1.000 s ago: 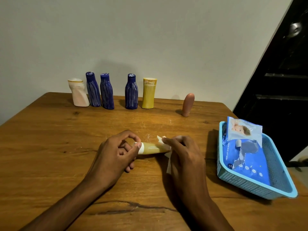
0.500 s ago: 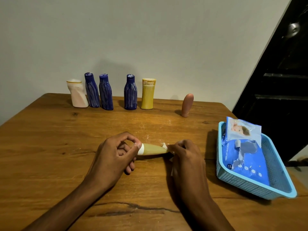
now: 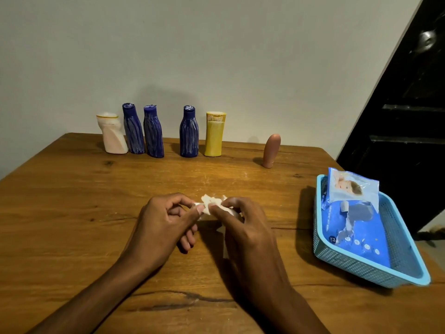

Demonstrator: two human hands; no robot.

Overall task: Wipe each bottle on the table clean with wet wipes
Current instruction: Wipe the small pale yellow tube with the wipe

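At frame centre, the left hand [image 3: 166, 220] pinches the white cap end of a small bottle [image 3: 198, 205] lying crosswise over the brown wooden table [image 3: 72, 201]. The right hand [image 3: 243, 225] grips a crumpled white wet wipe [image 3: 213, 201] wrapped over the bottle's body, hiding it. At right, a blue wipes pack [image 3: 356, 220] in a light-blue mesh basket [image 3: 361, 268] reads "BABY WET WIPES".
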